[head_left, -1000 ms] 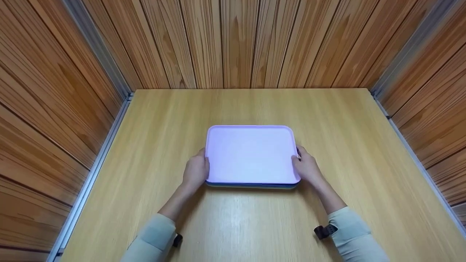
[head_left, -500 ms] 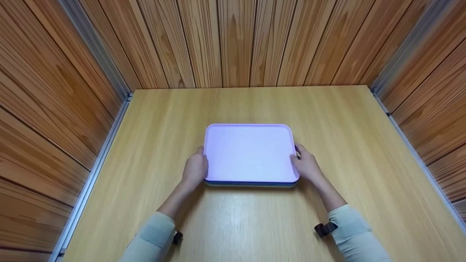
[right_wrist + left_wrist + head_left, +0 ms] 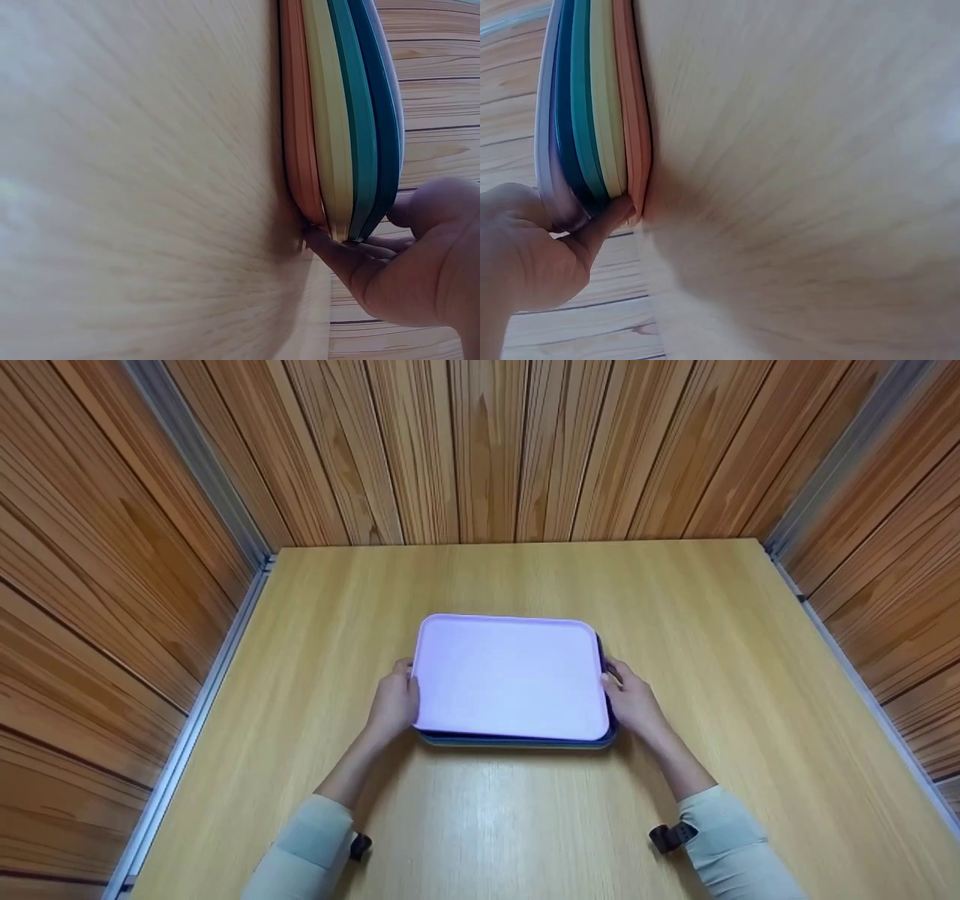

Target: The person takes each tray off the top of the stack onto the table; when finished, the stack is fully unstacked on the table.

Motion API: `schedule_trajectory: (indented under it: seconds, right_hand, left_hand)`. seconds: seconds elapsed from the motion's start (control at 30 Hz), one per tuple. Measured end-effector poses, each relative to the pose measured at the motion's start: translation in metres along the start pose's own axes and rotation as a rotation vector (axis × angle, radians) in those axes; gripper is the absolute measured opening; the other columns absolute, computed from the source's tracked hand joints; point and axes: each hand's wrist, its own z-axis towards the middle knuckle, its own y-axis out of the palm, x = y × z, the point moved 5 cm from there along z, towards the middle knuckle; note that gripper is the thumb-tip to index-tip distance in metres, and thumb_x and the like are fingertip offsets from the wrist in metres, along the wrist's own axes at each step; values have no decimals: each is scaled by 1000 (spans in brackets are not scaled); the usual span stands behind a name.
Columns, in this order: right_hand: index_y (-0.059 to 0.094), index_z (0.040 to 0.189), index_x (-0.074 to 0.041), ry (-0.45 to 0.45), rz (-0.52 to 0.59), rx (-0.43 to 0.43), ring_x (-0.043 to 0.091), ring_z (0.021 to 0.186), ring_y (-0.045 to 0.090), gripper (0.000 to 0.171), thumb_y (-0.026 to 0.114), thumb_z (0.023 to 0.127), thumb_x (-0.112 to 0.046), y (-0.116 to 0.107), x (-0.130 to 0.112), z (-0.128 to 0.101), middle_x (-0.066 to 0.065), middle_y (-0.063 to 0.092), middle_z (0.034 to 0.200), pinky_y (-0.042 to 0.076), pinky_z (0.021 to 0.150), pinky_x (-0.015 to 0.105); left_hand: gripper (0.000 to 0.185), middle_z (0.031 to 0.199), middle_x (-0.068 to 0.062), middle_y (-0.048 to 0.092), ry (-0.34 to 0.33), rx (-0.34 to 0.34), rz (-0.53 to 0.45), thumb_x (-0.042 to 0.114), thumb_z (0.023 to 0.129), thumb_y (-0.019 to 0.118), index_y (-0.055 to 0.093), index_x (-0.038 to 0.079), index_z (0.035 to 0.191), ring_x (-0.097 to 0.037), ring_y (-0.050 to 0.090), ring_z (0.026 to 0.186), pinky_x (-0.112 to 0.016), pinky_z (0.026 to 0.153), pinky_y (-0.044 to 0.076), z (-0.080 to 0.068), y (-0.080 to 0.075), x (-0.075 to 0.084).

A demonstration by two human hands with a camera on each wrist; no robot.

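Observation:
A lavender tray [image 3: 510,675] tops a stack of trays [image 3: 517,741] in the middle of the wooden table [image 3: 697,607]. In the left wrist view the layers below the lavender tray [image 3: 544,135] are blue [image 3: 564,112], teal [image 3: 580,112], yellow [image 3: 604,97] and orange [image 3: 630,97]. My left hand [image 3: 391,703] grips the stack's left edge, thumb on the lavender rim, a fingertip [image 3: 619,214] at the orange tray. My right hand [image 3: 634,701] holds the right edge, its fingers [image 3: 337,247] tucked under the lower trays, the thumb by the blue tray [image 3: 382,112].
Wood-panelled walls [image 3: 480,450] close in the table at the back and on both sides, with metal rails [image 3: 195,697] along the side edges. Bare tabletop surrounds the stack. Pale sleeves [image 3: 720,840] and wrist straps show near the front edge.
The lavender tray has slid a little to the left over the stack, baring a dark blue rim on the right. Both hands stay at the stack's sides.

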Motion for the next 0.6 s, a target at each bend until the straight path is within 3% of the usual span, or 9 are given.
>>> schedule_trajectory:
  seconds: [0.33, 0.6]
  right_hand:
    - [32, 144, 4, -38, 27, -3, 38, 127, 43, 51, 48, 97, -3, 2, 2, 2, 26, 39, 142, 39, 101, 44]
    - [30, 146, 3, -18, 24, -14, 39, 126, 44, 52, 48, 97, -4, 0, 3, 2, 26, 38, 143, 39, 101, 44]
  left_hand:
    - [35, 109, -19, 65, -135, -51, -229, 8, 100, 40, 44, -1, 134, -25, 66, 89, -35, 70, 55, -1, -11, -16]
    - [39, 111, -24, 63, -208, -76, -327, 6, 98, 43, 43, -1, 136, -31, 66, 93, -38, 71, 55, 0, -18, -21]
